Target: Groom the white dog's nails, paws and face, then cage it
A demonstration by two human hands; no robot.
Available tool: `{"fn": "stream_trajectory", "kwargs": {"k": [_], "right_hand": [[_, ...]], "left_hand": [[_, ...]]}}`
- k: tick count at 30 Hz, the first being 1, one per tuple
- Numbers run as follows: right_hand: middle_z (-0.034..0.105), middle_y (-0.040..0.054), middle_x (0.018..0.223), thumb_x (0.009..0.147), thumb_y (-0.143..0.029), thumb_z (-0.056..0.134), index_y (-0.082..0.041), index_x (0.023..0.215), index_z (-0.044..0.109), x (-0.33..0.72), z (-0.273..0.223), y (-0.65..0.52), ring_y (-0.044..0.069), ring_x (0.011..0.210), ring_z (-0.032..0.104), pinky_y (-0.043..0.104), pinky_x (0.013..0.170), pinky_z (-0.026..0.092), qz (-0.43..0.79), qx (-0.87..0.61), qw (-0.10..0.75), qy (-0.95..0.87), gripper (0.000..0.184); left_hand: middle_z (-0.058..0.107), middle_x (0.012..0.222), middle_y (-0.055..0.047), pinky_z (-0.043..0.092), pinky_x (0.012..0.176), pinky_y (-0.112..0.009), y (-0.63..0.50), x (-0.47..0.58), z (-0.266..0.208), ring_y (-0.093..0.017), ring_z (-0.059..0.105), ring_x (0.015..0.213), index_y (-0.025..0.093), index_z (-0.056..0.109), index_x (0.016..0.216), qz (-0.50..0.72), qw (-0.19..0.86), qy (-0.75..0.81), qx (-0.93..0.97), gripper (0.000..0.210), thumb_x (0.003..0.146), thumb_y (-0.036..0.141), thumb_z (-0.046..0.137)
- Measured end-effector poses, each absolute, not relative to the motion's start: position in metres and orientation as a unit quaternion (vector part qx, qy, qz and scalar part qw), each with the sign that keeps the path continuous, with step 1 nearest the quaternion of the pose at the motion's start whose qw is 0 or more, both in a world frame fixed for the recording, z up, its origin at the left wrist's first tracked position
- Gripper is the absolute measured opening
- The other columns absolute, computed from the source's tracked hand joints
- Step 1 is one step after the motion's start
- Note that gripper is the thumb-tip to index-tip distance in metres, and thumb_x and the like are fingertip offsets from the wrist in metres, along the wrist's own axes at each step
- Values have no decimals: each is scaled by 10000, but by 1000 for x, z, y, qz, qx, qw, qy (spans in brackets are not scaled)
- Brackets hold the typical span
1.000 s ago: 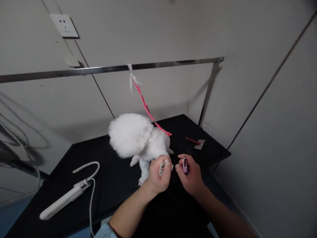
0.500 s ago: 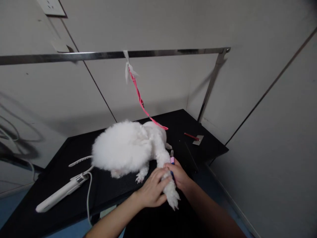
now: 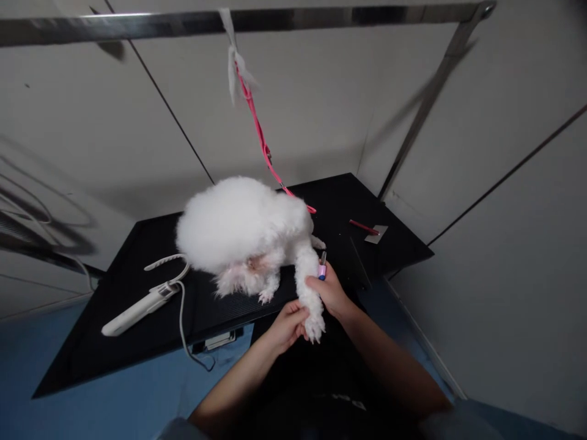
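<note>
A fluffy white dog (image 3: 238, 223) is on the black table (image 3: 151, 244), one leg (image 3: 308, 278) stretched over the near edge. My left hand (image 3: 288, 325) is closed on the paw at the end of this leg, fingers partly under it. My right hand (image 3: 331, 290) grips a small pink-and-blue tool (image 3: 322, 269) with a pale metallic tip pointing up and away; its exact kind is unclear. My right thumb lies against the same leg. Most of the tool's handle is hidden by the hand and leg. Another paw (image 3: 266, 296) hangs nearer the table edge.
A white corded clipper (image 3: 140, 311) lies on the table's left side, its cord (image 3: 183, 330) dropping over the front edge. A pink leash (image 3: 260, 137) hangs from the metal bar (image 3: 348, 18). To the right lie a red stick-like object (image 3: 364, 227) and a pale card (image 3: 376, 234).
My left hand has slid from on top of the leg down to the paw. The right hand now holds the leg higher up. The view has tilted downward, and more of the dog's underside shows.
</note>
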State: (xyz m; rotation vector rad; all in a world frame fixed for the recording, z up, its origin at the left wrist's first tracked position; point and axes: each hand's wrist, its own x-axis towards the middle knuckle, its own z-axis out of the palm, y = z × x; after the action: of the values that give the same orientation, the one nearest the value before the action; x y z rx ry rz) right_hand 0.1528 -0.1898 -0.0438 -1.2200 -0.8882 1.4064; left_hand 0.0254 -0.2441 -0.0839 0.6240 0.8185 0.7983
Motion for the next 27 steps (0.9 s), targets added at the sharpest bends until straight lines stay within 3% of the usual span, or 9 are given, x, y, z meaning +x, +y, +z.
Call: {"fn": "stream_trajectory", "kwargs": {"k": [5,8,12,15,17,20,23,27], "right_hand": [[466,-65,691,689,-300,630,-194,816,484,178,-44,-220,108,639,451,256,626,398,517,-528,437,-513,220],[495,-54,699,720,-315,657,-190,843,489,187,-42,-240,110,632,473,256,612,410,533,-523,391,-538,243],[556,-42,700,669,-342,703,-197,842,483,187,-40,-247,117,616,531,261,591,457,588,-510,420,-467,315],[522,-77,589,637,-393,715,-213,816,449,187,-37,-244,93,476,486,226,460,423,669,-479,423,-379,368],[534,-75,561,622,-425,734,-207,845,475,189,-36,-243,89,429,479,214,419,408,714,-463,416,-322,406],[569,-43,562,625,-472,757,-174,892,542,193,-37,-244,91,416,497,212,408,406,762,-429,405,-268,454],[590,-13,578,632,-494,766,-151,841,581,195,-41,-246,86,417,493,215,408,407,798,-378,398,-250,442],[593,-4,603,602,-466,798,-130,787,607,195,-45,-247,56,407,440,198,392,379,821,-342,406,-211,429]], "left_hand": [[589,531,-2,365,435,-180,-229,21,-67,-70,460,436,100,648,677,377,713,404,432,510,606,583,795],[572,538,17,349,453,-189,-222,26,-53,-71,432,455,111,647,700,372,663,417,497,486,652,582,755],[569,509,3,380,449,-205,-218,24,-50,-93,464,443,123,636,657,359,599,420,580,505,803,605,590],[633,570,-37,486,541,-255,-223,15,-59,-139,583,537,139,652,676,497,358,454,648,480,937,480,438],[719,747,-70,546,707,-327,-226,12,-63,-184,674,742,162,698,844,571,162,368,715,331,945,366,457],[751,955,-91,521,908,-406,-221,18,-65,-229,671,1019,191,679,1078,545,18,190,816,265,932,300,487],[745,1009,-104,473,991,-385,-203,28,-65,-210,646,1096,154,626,1191,522,-21,130,843,338,964,288,414],[732,1070,-102,405,1055,-397,-173,29,-71,-206,642,1109,192,641,1177,466,22,85,880,381,974,384,383]]}}
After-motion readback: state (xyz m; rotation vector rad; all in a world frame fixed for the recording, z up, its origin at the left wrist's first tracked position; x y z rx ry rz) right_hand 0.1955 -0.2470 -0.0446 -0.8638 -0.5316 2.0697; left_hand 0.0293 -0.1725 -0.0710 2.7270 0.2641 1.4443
